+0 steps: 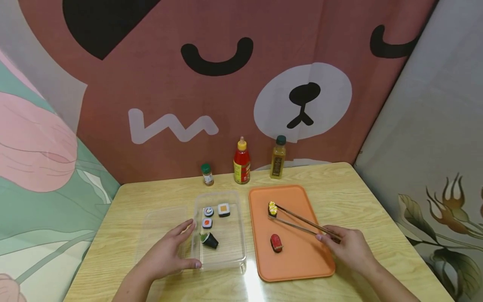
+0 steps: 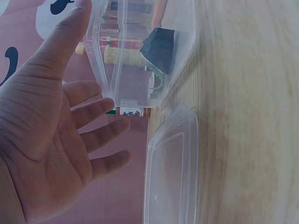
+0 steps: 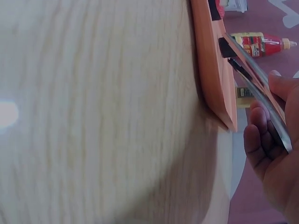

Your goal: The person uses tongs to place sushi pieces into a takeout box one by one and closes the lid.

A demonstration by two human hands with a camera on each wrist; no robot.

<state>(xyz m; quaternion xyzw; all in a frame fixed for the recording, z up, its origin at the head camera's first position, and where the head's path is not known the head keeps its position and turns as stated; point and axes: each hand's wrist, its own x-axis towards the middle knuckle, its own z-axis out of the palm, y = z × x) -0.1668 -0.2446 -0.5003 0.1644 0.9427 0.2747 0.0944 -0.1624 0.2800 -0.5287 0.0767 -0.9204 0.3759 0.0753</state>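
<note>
My right hand (image 1: 349, 247) holds a pair of metal tongs (image 1: 302, 221) over the orange tray (image 1: 313, 260). The tongs' tips stand on either side of a sushi piece with yellow topping (image 1: 272, 208); whether they touch it I cannot tell. Nearer me on the tray lies a red-topped sushi piece (image 1: 276, 243). My left hand (image 1: 166, 253), fingers spread, is at the left side of a clear plastic box (image 1: 226, 265). Inside the box are a square sushi roll (image 1: 224, 209), two small rolls, one with a red centre (image 1: 206, 222), and a dark cone-shaped hand roll (image 1: 209, 240).
A clear lid (image 2: 173, 168) lies on the table left of the box. Along the table's back edge stand a small green-capped jar (image 1: 207, 175), a red sauce bottle (image 1: 242, 163) and a yellowish bottle with a dark cap (image 1: 278, 158). A printed curtain hangs behind.
</note>
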